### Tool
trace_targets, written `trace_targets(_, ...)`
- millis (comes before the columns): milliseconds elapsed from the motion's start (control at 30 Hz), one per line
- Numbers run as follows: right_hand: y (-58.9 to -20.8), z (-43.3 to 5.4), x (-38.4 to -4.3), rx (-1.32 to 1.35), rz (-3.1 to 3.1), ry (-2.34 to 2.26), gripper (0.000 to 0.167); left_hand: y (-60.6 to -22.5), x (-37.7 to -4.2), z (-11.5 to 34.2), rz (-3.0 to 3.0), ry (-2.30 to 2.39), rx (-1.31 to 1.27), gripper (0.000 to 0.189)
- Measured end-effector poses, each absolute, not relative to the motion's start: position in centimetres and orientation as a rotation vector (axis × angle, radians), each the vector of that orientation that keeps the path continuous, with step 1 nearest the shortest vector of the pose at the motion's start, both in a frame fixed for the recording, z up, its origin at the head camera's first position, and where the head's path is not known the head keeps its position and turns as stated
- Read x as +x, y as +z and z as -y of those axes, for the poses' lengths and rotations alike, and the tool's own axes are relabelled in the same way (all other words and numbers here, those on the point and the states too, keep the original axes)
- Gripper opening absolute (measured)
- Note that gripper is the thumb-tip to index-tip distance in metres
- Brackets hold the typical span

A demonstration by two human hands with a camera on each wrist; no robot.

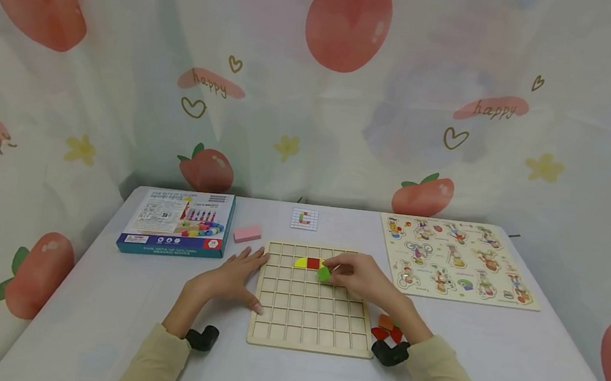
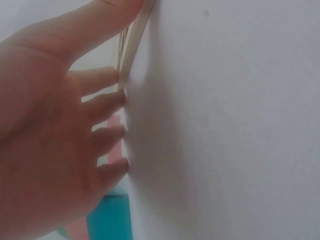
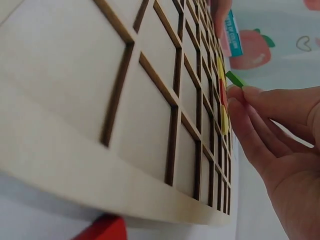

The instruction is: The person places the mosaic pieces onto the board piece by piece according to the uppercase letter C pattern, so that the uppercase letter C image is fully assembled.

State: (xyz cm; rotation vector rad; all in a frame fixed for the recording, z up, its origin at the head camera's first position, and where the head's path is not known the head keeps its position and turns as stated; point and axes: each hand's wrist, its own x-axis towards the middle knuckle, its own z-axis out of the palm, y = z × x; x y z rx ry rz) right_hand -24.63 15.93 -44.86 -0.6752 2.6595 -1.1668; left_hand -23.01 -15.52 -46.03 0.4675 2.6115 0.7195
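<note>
"On the bench (image 1: 287, 380)?"

"A grid board (image 1: 310, 347); the spread left grip (image 1: 231, 278) touched its edge."

"The right grip (image 1: 361, 277)?"

"It pinched a green block (image 1: 323, 274) over the board, whose cells held a red square (image 1: 312, 263) and yellow pieces (image 1: 300, 263)."

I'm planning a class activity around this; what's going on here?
A person's right hand pinches a green piece over a wooden grid board, while the left hand touches its left edge. On the board, a red piece sits between two yellow pieces. Loose red and orange pieces lie beside the right edge.
</note>
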Motion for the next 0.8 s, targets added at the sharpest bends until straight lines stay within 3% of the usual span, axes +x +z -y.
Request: trace_targets(800,-45.1,-11.5,-26.3,-0.814,-2.627,-1.067,0.026,-45.8,-23.1,15.7,-2.587,0.715,0.476,0.112)
